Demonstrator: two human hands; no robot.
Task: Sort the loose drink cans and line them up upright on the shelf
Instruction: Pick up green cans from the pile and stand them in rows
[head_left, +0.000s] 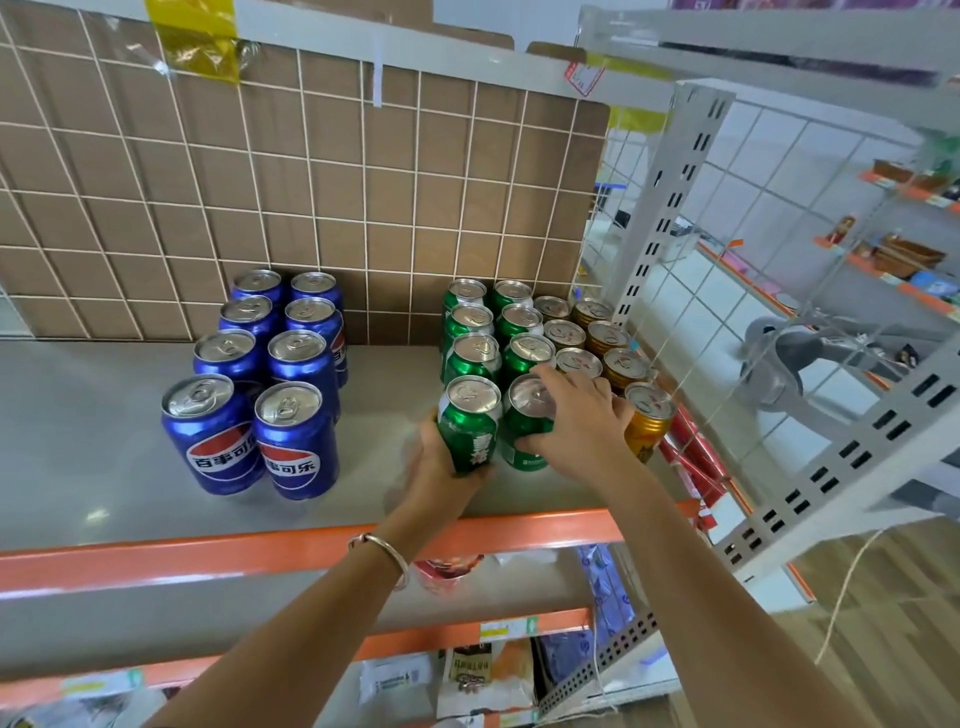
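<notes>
Shelf (104, 457), grey surface with an orange front edge, carries three sorted groups of cans, all upright. Blue cans (270, 358) stand in two columns of four, running from the back panel toward the front edge, left of centre. Green cans (491, 343) form two columns to the right of a bare gap. Gold cans (592, 343) form two columns against the right edge of the shelf, beside the wire side panel; the nearest gold can (649, 421) stands at the front right.

Left hand (441, 462) grips the front green can (470, 423) of the left green column around its lower body; the can sits slightly tilted, and it is unclear whether its base rests flat on the shelf. Right hand (576, 421) is spread over the neighbouring front green can (527, 426), fingers on its side and rim, reaching toward the gold rows; whether it is gripping or only steadying cannot be determined.

Assessment: the task appears nearly complete. No loose or fallen cans are visible on the shelf. Remaining work seems limited to seating and squaring the two front green cans with their columns.
</notes>
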